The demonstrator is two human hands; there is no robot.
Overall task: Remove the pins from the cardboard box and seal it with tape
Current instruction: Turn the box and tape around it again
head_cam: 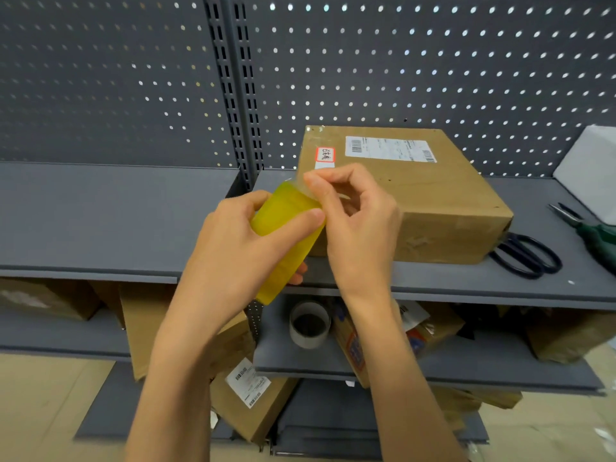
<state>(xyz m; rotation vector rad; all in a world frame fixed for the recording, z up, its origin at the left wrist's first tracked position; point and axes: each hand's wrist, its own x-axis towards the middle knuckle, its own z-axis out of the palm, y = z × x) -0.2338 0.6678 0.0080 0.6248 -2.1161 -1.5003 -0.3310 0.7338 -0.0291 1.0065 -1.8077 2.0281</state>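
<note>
A closed brown cardboard box [433,195] with a white shipping label and a small red-edged sticker lies on the grey shelf [100,221]. In front of its left corner my left hand [233,238] grips a yellowish roll of clear tape [283,235], thumb across the roll's face. My right hand [356,215] pinches the loose end of the tape at the roll's upper edge, between thumb and forefinger. No pins can be made out on the box.
Black-handled scissors [530,255] lie just right of the box, and green-handled pliers [593,235] lie further right beside a white block [590,168]. A pegboard wall stands behind. The lower shelves hold several boxes and an empty tape core [308,325].
</note>
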